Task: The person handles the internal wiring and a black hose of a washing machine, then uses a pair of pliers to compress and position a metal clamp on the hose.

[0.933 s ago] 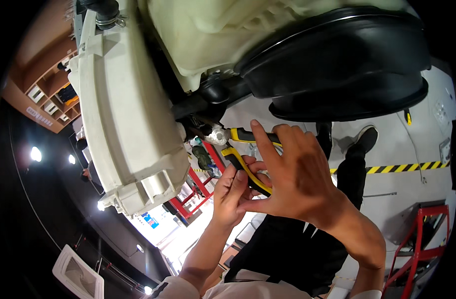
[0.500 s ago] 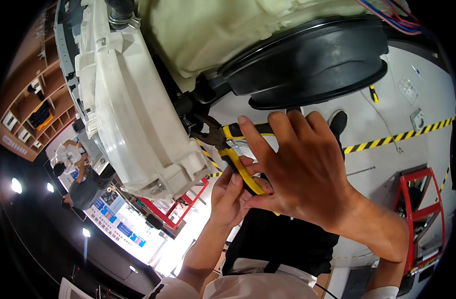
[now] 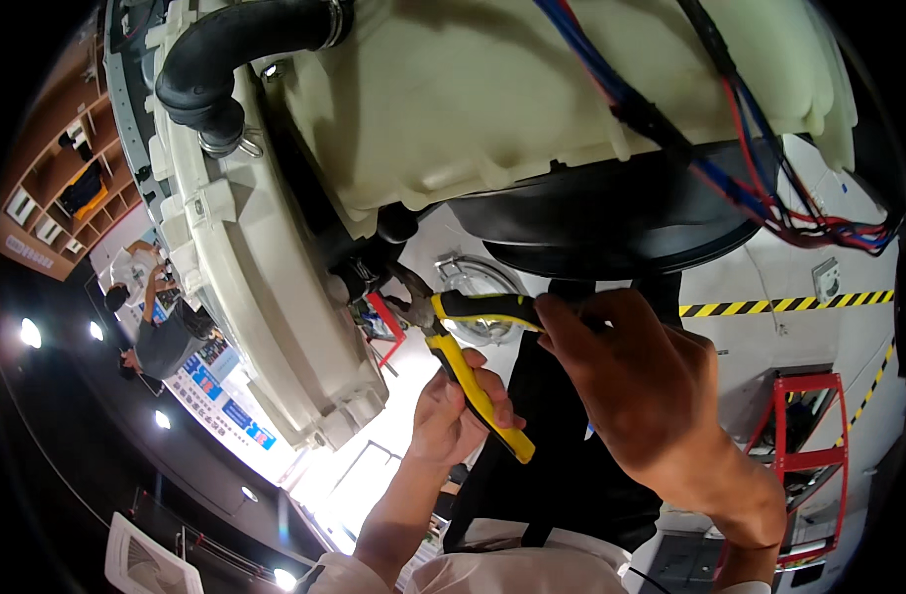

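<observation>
A pair of pliers (image 3: pixel 457 369) with black and yellow handles is between my hands, its handles spread apart. My left hand (image 3: pixel 455 414) is wrapped round the lower handle. At the end of the upper handle is my right hand (image 3: pixel 641 381), its fingers curled on the grip. The dark jaws are at a black hose fitting (image 3: pixel 352 280) under the off-white tub (image 3: pixel 492 109); whether they touch it I cannot tell. Beside the fitting runs a long whitish plastic housing (image 3: pixel 265 287). A black round part (image 3: pixel 611 213) hangs below the tub.
A thick black hose (image 3: pixel 245 45) with wire clamps bends over the housing. Red and blue wires (image 3: pixel 760 198) hang at the right. A red metal frame (image 3: pixel 809 460) stands on the floor near striped tape (image 3: pixel 789 304). Two people (image 3: pixel 171 332) work at the far left.
The pliers' handles have spread wider, and my right hand has moved right and down with the upper one. My view has shifted, showing more of the tub, hose and wires.
</observation>
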The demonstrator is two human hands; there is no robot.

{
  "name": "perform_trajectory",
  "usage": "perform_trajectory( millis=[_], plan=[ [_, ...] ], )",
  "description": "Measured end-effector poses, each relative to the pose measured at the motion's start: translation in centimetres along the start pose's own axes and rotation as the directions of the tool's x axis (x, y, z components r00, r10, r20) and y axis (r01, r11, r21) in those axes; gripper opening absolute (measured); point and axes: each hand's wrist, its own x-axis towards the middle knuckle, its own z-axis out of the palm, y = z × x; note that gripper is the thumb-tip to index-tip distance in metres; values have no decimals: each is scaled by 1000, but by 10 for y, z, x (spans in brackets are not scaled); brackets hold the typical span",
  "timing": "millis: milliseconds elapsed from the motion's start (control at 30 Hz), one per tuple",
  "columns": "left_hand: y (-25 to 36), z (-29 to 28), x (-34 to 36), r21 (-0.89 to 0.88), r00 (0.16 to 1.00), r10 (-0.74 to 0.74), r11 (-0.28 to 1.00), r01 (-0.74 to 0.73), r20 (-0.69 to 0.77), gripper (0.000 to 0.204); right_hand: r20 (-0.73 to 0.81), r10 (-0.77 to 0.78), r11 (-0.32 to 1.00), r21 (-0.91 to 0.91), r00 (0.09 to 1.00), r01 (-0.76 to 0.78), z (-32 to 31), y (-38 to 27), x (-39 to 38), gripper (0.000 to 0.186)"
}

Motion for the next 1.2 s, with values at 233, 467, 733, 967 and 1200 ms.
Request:
perform_trajectory(
  millis=[233, 467, 733, 967, 1200],
  plan=[
    [5, 14, -1, -116, 996, 86, 989, -88, -20, 40, -20, -14, 1000, 19, 1000, 14, -9, -6, 18, 36],
    [-2, 17, 11, -173, 990, 123, 976, -134, -69, 39, 41, 41, 998, 36, 998, -42, 1, -3, 39, 30],
    [-4, 13, 12, -147, 979, 146, 975, -167, -141, 38, -91, -15, 989, 142, 996, 28, 14, -5, 56, 36],
    [-1, 9, 10, -115, 966, 161, 976, -187, -202, 38, -75, -4, 996, 90, 997, 11, 23, -14, 61, 40],
    [-1, 10, 16, -210, 971, 183, 954, -214, -156, 37, -81, 38, 983, 184, 996, -22, 31, -17, 58, 39]
  ],
)
